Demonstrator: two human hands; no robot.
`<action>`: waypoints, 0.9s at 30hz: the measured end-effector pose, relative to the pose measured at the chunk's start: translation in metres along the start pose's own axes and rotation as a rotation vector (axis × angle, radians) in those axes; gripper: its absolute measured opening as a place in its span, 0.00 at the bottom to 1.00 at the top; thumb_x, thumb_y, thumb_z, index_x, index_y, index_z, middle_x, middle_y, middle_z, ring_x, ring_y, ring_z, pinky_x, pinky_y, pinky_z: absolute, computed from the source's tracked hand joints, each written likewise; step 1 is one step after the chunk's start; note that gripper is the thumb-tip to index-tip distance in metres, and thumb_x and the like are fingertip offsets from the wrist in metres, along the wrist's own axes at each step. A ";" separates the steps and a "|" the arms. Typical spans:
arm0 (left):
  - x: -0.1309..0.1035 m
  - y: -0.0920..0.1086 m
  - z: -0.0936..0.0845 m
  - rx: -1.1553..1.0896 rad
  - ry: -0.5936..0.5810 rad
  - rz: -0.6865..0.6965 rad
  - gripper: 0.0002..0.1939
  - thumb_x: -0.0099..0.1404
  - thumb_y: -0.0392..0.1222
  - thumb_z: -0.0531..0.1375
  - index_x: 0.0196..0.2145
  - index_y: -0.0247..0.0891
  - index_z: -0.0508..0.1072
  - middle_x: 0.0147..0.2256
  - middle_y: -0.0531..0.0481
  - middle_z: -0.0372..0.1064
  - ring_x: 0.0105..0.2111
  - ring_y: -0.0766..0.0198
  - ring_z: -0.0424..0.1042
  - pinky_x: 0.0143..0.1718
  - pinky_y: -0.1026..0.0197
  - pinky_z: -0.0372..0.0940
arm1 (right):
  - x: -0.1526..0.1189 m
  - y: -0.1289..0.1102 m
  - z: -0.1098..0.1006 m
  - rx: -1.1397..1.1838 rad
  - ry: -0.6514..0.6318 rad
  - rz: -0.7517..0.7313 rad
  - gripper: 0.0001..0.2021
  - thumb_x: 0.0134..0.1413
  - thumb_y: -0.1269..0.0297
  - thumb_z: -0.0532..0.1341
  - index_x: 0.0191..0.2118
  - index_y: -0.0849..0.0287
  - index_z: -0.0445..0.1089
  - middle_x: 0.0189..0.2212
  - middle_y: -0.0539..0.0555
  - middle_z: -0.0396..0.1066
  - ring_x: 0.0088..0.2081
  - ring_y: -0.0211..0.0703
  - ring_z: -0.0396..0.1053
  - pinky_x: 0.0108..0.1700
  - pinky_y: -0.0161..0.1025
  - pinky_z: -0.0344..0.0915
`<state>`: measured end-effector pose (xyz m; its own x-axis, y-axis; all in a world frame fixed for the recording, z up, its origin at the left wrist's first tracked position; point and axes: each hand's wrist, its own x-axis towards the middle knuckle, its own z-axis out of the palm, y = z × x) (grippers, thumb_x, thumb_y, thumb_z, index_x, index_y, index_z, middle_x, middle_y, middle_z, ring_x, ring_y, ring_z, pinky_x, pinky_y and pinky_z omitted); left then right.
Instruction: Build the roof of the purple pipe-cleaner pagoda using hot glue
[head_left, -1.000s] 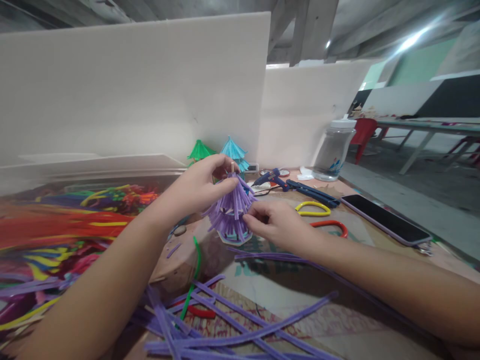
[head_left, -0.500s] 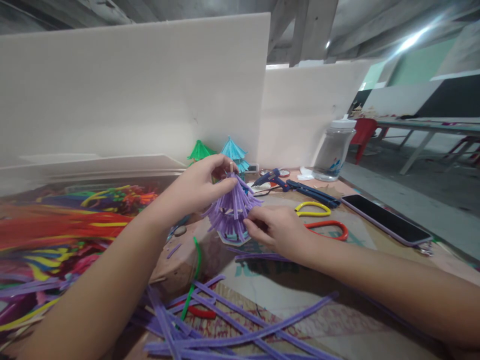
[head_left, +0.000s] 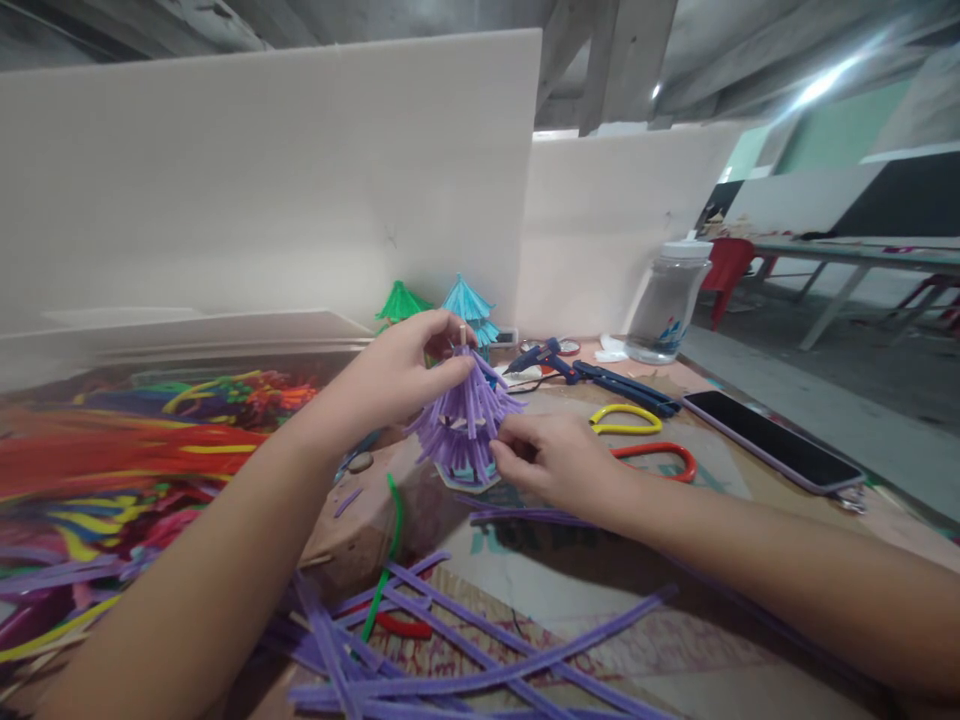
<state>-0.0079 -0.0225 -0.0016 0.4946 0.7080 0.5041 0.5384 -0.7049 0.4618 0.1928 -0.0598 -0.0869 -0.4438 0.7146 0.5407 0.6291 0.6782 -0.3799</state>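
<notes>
A small two-tiered pagoda model (head_left: pixel 457 440), roofed in purple pipe-cleaner strips, stands upright on the table in front of me. My left hand (head_left: pixel 431 355) holds its top, the thumb and fingers closed about the upper roof near a short wooden stick. On the pagoda's right side, my right hand (head_left: pixel 551 455) has its thumb and forefinger pinched at the purple strips of the roof edge; any small piece between the fingertips is hidden. Loose purple pipe cleaners (head_left: pixel 495 670) lie crossed on the table nearer to me, with a green pipe cleaner (head_left: pixel 394 520) among them.
Behind the pagoda stand a green model (head_left: pixel 403 300) and a blue model (head_left: pixel 466 298). Rightward lie a glue gun (head_left: pixel 541 358), dark blue pliers-like tool (head_left: pixel 626 385), scissors (head_left: pixel 675 458), phone (head_left: pixel 772 438) and water bottle (head_left: pixel 667 300). Colourful pipe cleaners (head_left: pixel 135 450) are heaped at left.
My right hand has shifted very slightly to the right at the roof edge. My left hand keeps its hold on the top, and the pagoda stays in place.
</notes>
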 end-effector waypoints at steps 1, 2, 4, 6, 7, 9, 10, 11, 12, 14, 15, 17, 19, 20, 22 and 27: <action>0.000 0.000 0.000 -0.002 0.001 0.001 0.05 0.61 0.39 0.58 0.36 0.37 0.70 0.35 0.50 0.69 0.35 0.61 0.69 0.38 0.59 0.63 | 0.001 0.000 -0.001 -0.001 -0.005 0.009 0.11 0.57 0.65 0.58 0.24 0.59 0.65 0.17 0.45 0.61 0.21 0.31 0.56 0.27 0.32 0.46; 0.000 0.000 0.000 -0.005 0.002 0.002 0.05 0.61 0.39 0.58 0.36 0.37 0.70 0.34 0.50 0.69 0.35 0.61 0.69 0.38 0.59 0.63 | 0.001 -0.001 -0.002 0.000 -0.011 0.022 0.11 0.57 0.64 0.58 0.24 0.59 0.65 0.18 0.45 0.61 0.21 0.31 0.55 0.27 0.33 0.46; 0.000 0.000 0.001 -0.012 0.005 0.005 0.05 0.61 0.39 0.58 0.35 0.37 0.70 0.34 0.51 0.69 0.35 0.62 0.68 0.38 0.59 0.63 | 0.002 -0.002 -0.003 0.003 -0.033 0.059 0.11 0.57 0.64 0.58 0.25 0.59 0.65 0.18 0.45 0.61 0.22 0.31 0.55 0.27 0.33 0.46; -0.001 0.000 0.000 -0.015 0.006 0.008 0.05 0.61 0.39 0.58 0.35 0.37 0.70 0.34 0.51 0.69 0.35 0.62 0.68 0.38 0.59 0.63 | 0.003 -0.003 -0.004 -0.004 -0.064 0.088 0.11 0.57 0.63 0.58 0.25 0.59 0.65 0.18 0.45 0.61 0.22 0.32 0.55 0.27 0.34 0.45; -0.001 0.000 0.000 -0.015 0.006 0.009 0.05 0.61 0.39 0.58 0.35 0.37 0.70 0.34 0.50 0.69 0.35 0.62 0.69 0.38 0.59 0.63 | 0.003 -0.003 -0.004 -0.013 -0.076 0.090 0.11 0.57 0.63 0.58 0.25 0.59 0.65 0.18 0.45 0.61 0.22 0.32 0.55 0.27 0.34 0.44; -0.001 0.001 0.000 -0.015 0.004 0.010 0.05 0.61 0.39 0.58 0.35 0.37 0.70 0.35 0.50 0.69 0.36 0.61 0.69 0.39 0.59 0.63 | 0.003 -0.003 -0.004 -0.036 -0.076 0.079 0.11 0.57 0.63 0.57 0.25 0.59 0.66 0.18 0.45 0.62 0.22 0.32 0.55 0.28 0.35 0.44; 0.000 0.001 -0.001 -0.015 0.003 0.009 0.05 0.61 0.39 0.58 0.35 0.37 0.70 0.35 0.50 0.69 0.36 0.61 0.69 0.39 0.59 0.63 | 0.004 -0.003 -0.004 -0.046 -0.067 0.070 0.11 0.58 0.63 0.57 0.25 0.59 0.66 0.19 0.46 0.62 0.22 0.32 0.55 0.28 0.35 0.44; 0.000 0.001 -0.001 -0.016 0.003 0.007 0.05 0.61 0.39 0.58 0.36 0.37 0.70 0.35 0.50 0.70 0.36 0.61 0.69 0.39 0.59 0.63 | 0.004 -0.003 -0.004 -0.051 -0.058 0.062 0.11 0.58 0.63 0.57 0.25 0.59 0.66 0.19 0.46 0.62 0.23 0.32 0.55 0.28 0.35 0.44; 0.000 0.001 -0.001 -0.017 0.001 0.005 0.05 0.61 0.39 0.58 0.36 0.37 0.70 0.35 0.50 0.70 0.36 0.61 0.69 0.39 0.58 0.63 | 0.004 -0.003 -0.004 -0.055 -0.053 0.060 0.11 0.58 0.63 0.57 0.25 0.59 0.67 0.19 0.46 0.63 0.23 0.33 0.56 0.28 0.35 0.44; 0.000 0.002 -0.001 -0.018 -0.001 0.002 0.05 0.61 0.39 0.58 0.36 0.37 0.70 0.35 0.50 0.69 0.36 0.61 0.69 0.39 0.58 0.63 | 0.003 -0.003 -0.004 -0.065 -0.053 0.068 0.11 0.58 0.62 0.57 0.25 0.59 0.67 0.19 0.46 0.63 0.23 0.33 0.55 0.28 0.35 0.44; 0.000 0.002 -0.001 -0.019 -0.001 0.003 0.05 0.61 0.40 0.58 0.36 0.37 0.70 0.35 0.50 0.69 0.36 0.61 0.69 0.39 0.58 0.63 | 0.003 -0.003 -0.004 -0.069 -0.059 0.074 0.11 0.58 0.62 0.57 0.25 0.59 0.67 0.19 0.46 0.63 0.23 0.33 0.55 0.28 0.35 0.44; -0.001 0.002 0.000 -0.015 -0.002 0.004 0.06 0.61 0.40 0.58 0.36 0.37 0.70 0.34 0.50 0.69 0.35 0.61 0.69 0.38 0.58 0.63 | 0.003 -0.003 -0.005 -0.078 -0.077 0.086 0.11 0.58 0.63 0.57 0.25 0.59 0.66 0.19 0.46 0.62 0.23 0.32 0.54 0.28 0.35 0.43; -0.001 0.001 0.000 -0.013 -0.002 0.005 0.06 0.61 0.40 0.58 0.36 0.37 0.70 0.34 0.51 0.69 0.35 0.61 0.69 0.38 0.58 0.63 | 0.003 -0.005 -0.007 -0.091 -0.090 0.090 0.11 0.58 0.63 0.57 0.25 0.59 0.67 0.19 0.46 0.62 0.23 0.32 0.54 0.28 0.35 0.43; -0.001 0.001 0.000 -0.012 -0.003 0.005 0.06 0.61 0.40 0.58 0.36 0.37 0.70 0.35 0.51 0.69 0.35 0.61 0.69 0.38 0.58 0.63 | 0.003 -0.005 -0.008 -0.100 -0.091 0.091 0.11 0.58 0.63 0.57 0.25 0.59 0.67 0.19 0.46 0.62 0.23 0.32 0.54 0.28 0.36 0.43; -0.001 0.001 0.001 -0.014 -0.002 0.007 0.06 0.62 0.40 0.58 0.36 0.37 0.70 0.35 0.51 0.69 0.36 0.61 0.69 0.39 0.58 0.63 | 0.004 -0.007 -0.009 -0.118 -0.079 0.086 0.11 0.58 0.63 0.57 0.25 0.59 0.67 0.19 0.46 0.62 0.23 0.33 0.53 0.28 0.36 0.42; -0.001 0.001 0.000 -0.015 0.001 0.010 0.05 0.62 0.39 0.58 0.35 0.37 0.70 0.35 0.51 0.69 0.35 0.62 0.68 0.39 0.59 0.63 | 0.005 -0.009 -0.009 -0.118 -0.067 0.071 0.11 0.59 0.63 0.57 0.26 0.59 0.68 0.19 0.47 0.63 0.23 0.33 0.54 0.28 0.36 0.42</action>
<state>-0.0075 -0.0238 -0.0017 0.4992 0.7008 0.5095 0.5233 -0.7126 0.4673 0.1907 -0.0638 -0.0736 -0.4345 0.7726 0.4630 0.7294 0.6034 -0.3223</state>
